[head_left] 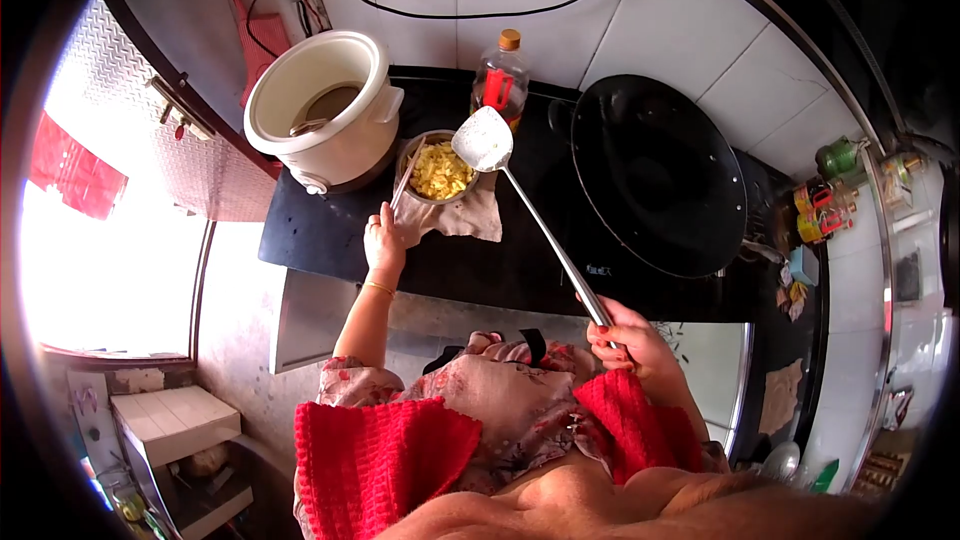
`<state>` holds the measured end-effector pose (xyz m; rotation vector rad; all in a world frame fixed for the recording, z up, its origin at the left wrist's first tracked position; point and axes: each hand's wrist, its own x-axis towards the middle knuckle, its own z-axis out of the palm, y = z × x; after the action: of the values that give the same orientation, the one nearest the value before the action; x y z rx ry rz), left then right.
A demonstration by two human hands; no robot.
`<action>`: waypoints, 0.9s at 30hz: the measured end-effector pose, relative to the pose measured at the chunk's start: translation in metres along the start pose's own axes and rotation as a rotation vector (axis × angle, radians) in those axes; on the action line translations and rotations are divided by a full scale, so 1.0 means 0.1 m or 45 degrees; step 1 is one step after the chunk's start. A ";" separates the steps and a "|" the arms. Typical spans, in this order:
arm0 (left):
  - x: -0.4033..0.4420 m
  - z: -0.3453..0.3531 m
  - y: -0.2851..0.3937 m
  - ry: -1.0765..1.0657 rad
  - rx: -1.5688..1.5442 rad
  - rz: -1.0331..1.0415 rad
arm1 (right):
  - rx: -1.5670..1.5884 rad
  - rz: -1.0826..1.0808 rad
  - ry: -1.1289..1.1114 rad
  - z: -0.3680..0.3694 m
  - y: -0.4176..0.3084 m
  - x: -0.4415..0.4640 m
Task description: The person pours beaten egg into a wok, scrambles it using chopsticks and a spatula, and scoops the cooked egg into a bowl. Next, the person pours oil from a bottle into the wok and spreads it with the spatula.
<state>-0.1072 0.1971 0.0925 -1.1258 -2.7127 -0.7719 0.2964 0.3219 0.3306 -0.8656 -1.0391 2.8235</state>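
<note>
My left hand is closed on a pair of chopsticks, whose tips reach over the near left side of a round metal bowl. Chopped yellow food that looks like scrambled egg fills the bowl. A beige cloth lies partly beneath it. In my right hand is the handle of a long metal wok spatula. Its pale, food-smeared blade extends to the bowl's right edge; whether they touch I cannot tell.
A black wok sits on the dark stove at the right. Left of the bowl stands a white electric cooker, open, with a utensil inside. An oil bottle is against the tiled wall. A black cord runs along the tiles from a socket.
</note>
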 end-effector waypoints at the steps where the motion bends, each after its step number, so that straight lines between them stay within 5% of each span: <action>1: 0.01 -0.02 -0.04 -0.030 0.029 0.021 | -0.010 -0.010 0.004 0.02 -0.01 -0.02; 16: 0.18 -0.01 -0.19 0.013 0.137 0.041 | -0.164 -0.201 0.131 0.19 -0.16 -0.39; 27: 0.17 -0.03 -0.20 0.021 0.135 0.065 | 0.064 -0.728 0.128 0.20 -0.32 -0.85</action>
<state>-0.1332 0.1944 0.0915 -1.1552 -2.6650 -0.6193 0.3530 0.3187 0.4048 -0.5776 -0.9989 2.2947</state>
